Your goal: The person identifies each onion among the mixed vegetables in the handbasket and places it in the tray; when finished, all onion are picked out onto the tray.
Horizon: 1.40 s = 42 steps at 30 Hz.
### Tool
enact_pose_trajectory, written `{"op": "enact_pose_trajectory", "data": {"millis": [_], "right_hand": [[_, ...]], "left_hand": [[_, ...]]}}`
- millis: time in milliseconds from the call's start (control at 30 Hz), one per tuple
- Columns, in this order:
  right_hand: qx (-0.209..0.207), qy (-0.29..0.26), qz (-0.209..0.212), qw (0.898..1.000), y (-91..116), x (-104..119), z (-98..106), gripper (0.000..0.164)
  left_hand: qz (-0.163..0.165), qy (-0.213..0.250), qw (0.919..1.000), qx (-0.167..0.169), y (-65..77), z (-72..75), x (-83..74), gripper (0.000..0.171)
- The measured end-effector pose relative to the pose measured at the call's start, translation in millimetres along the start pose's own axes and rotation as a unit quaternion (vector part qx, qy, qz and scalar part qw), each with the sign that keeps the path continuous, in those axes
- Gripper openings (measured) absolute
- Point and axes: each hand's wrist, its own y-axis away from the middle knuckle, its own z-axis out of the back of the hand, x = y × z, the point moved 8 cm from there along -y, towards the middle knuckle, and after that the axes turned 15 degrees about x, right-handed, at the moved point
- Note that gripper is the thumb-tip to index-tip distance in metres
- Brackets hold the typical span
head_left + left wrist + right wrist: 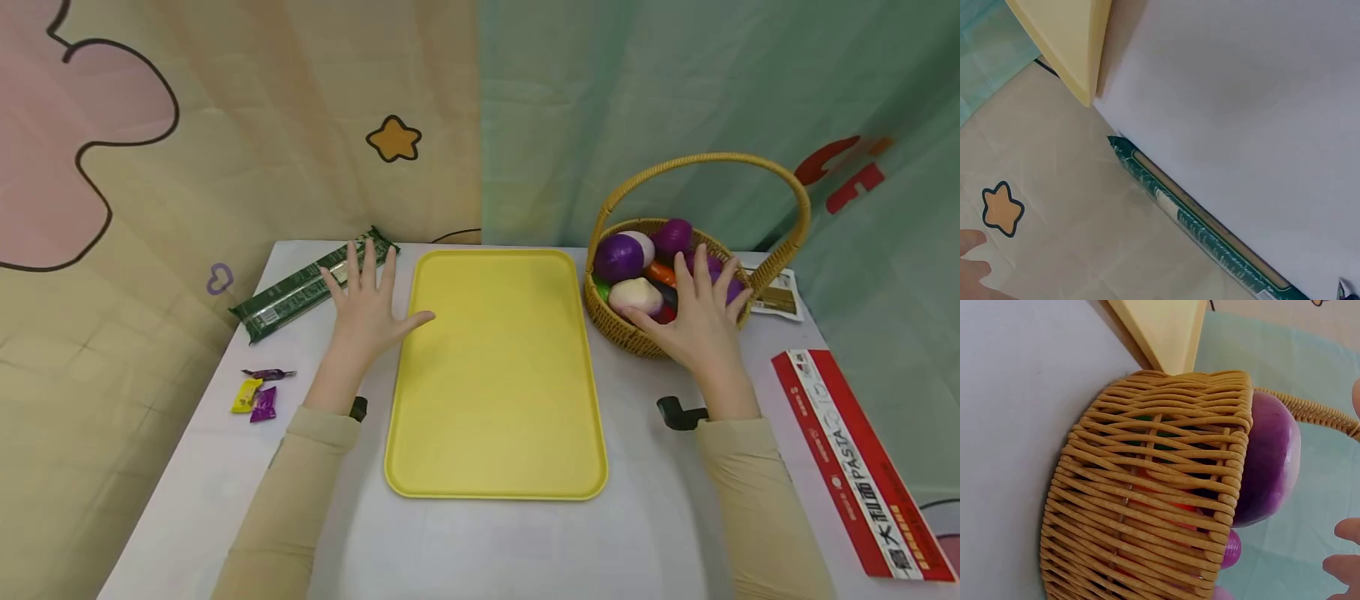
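My left hand (366,315) is held with fingers spread above the table's left side, between the yellow tray (498,375) and a long green packet (307,287). It holds nothing. Spread in the same way, my right hand (701,325) hovers in front of the wicker basket (630,333) and hides part of it. Whether its fingertips touch anything in there cannot be told. Several purple, white, orange, red and green vegetable-like pieces fill the basket, among them a purple-and-white one (1269,459). In the left wrist view the green packet (1204,231) lies along the table's back edge.
Several small wrapped candies (262,403) lie at the left of the table. A red-and-white pasta box (862,467) lies at the right edge. Behind the basket is a flat brown-and-white packet (776,297). The basket's tall arched handle (705,158) stands up. A curtain hangs behind.
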Motion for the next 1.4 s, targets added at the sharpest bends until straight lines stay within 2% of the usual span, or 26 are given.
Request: {"op": "enact_pose_trajectory", "data": {"millis": [267, 467, 567, 700, 867, 1000, 1167, 1233, 1333, 1400], "right_hand": [[0.024, -0.039, -0.001, 0.999, -5.6, 0.3, -16.3, 0.108], [-0.014, -0.069, -0.002, 0.998, -6.1, -3.4, -25.8, 0.097], [-0.033, -0.078, -0.014, 0.996, -6.0, -7.6, -31.8, 0.092], [-0.041, -0.094, -0.031, 0.994, -5.4, -11.9, -38.0, 0.089], [-0.055, -0.119, -0.040, 0.991, -5.0, -14.3, -42.4, 0.083], [-0.072, -0.145, -0.037, 0.986, -6.3, -13.0, -42.9, 0.077], [-0.108, -0.176, -0.037, 0.978, -6.2, -4.5, -34.9, 0.073], [-0.131, -0.189, -0.024, 0.973, -5.3, 4.5, -28.8, 0.070], [-0.157, -0.212, 0.007, 0.964, -5.3, 27.6, -22.7, 0.069], [-0.164, -0.222, 0.036, 0.961, -7.9, 49.4, -24.5, 0.070]], "left_hand": [[0.000, 0.042, 0.9985, 0.034, 8.8, -27.4, 16.3, 0.109], [-0.011, 0.087, 0.9916, 0.094, 14.1, -56.8, 23.3, 0.099], [-0.016, 0.116, 0.9852, 0.126, 15.7, -68.2, 24.9, 0.093], [-0.023, 0.166, 0.9720, 0.165, 18.1, -80.0, 25.1, 0.081], [-0.023, 0.235, 0.9475, 0.215, 22.6, -94.7, 25.1, 0.070], [-0.026, 0.267, 0.9325, 0.242, 26.7, -101.2, 26.2, 0.064], [-0.034, 0.275, 0.9296, 0.243, 28.4, -100.8, 27.4, 0.061], [-0.035, 0.276, 0.9300, 0.240, 28.1, -100.0, 27.4, 0.061], [-0.030, 0.293, 0.9257, 0.237, 27.9, -100.4, 27.7, 0.061], [-0.021, 0.317, 0.9181, 0.237, 28.5, -102.1, 28.5, 0.061]]}}
